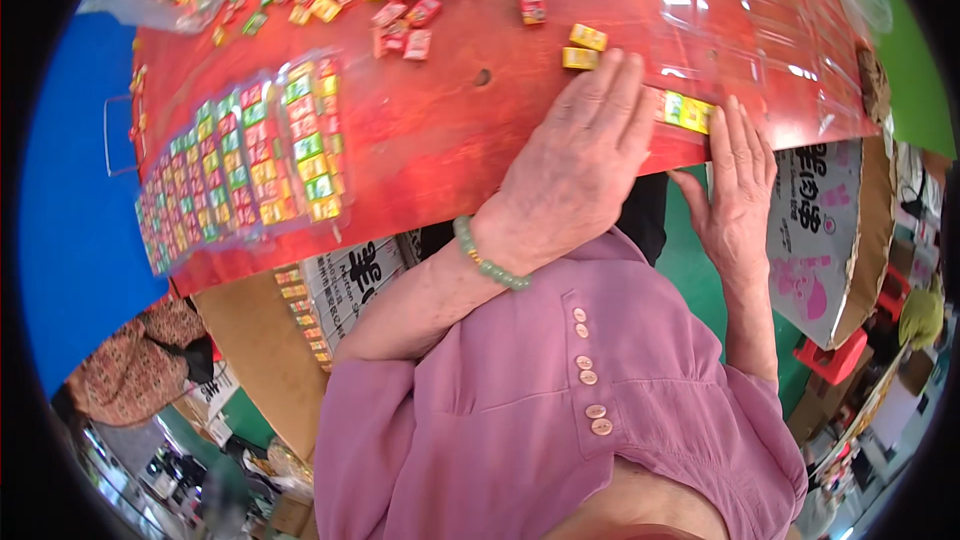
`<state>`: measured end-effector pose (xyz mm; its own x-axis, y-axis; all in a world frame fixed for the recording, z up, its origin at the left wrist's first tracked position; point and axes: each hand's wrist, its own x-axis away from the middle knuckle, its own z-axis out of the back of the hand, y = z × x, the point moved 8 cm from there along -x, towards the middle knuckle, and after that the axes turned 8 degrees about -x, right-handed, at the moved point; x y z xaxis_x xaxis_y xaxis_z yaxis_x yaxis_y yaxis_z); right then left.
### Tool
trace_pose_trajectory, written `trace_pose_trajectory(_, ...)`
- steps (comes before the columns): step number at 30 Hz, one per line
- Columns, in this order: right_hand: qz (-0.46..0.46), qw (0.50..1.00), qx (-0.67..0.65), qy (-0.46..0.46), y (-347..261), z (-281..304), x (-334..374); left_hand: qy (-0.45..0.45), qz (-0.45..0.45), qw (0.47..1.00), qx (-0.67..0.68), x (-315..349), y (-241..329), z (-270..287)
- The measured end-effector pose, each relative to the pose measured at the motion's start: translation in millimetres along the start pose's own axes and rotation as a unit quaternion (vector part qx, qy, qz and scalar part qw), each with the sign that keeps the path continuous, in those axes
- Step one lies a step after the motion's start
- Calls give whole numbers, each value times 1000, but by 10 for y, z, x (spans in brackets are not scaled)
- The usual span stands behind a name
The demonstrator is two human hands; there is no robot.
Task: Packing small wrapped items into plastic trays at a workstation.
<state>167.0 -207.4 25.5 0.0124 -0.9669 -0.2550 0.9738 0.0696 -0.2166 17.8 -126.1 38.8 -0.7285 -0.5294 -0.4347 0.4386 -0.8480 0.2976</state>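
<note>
Head view: flat, open left hand (580,165) and right hand (738,185) gather yellow candies (686,111) at the red counter (450,130) edge, gripping nothing; next, probably pinching them up.

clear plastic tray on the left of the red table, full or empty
Full, or nearly so: the clear plastic tray on the red table shows rows of small colourful wrapped sweets in its pockets; no empty pocket is visible.

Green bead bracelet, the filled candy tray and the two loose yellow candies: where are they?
Green bead bracelet (490,262), head view, beads at the wrist.
Filled candy tray (250,165), head view, tray's middle.
Loose yellow candies (586,37), head view, upper candy.
</note>
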Motion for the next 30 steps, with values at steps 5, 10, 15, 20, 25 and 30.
trace_pose_trajectory(5,28,999,-38,3,-25,28,78,21,2,999,-38,-53,27,-54)
trace_pose_trajectory(10,-35,979,-199,-8,53,150,38,49,-9,997,-62,-18,82,-41)
trace_pose_trajectory(15,-80,940,-332,23,123,190,51,67,-25,995,-73,72,72,57)
trace_pose_trajectory(20,-173,841,-509,68,3,83,-261,36,15,997,-69,226,-30,385)
trace_pose_trajectory(25,-201,725,-659,15,-620,-202,-872,121,82,972,-186,525,-322,830)
trace_pose_trajectory(30,-134,722,-676,-65,-1177,-513,-1548,122,181,964,-151,899,-578,1171)
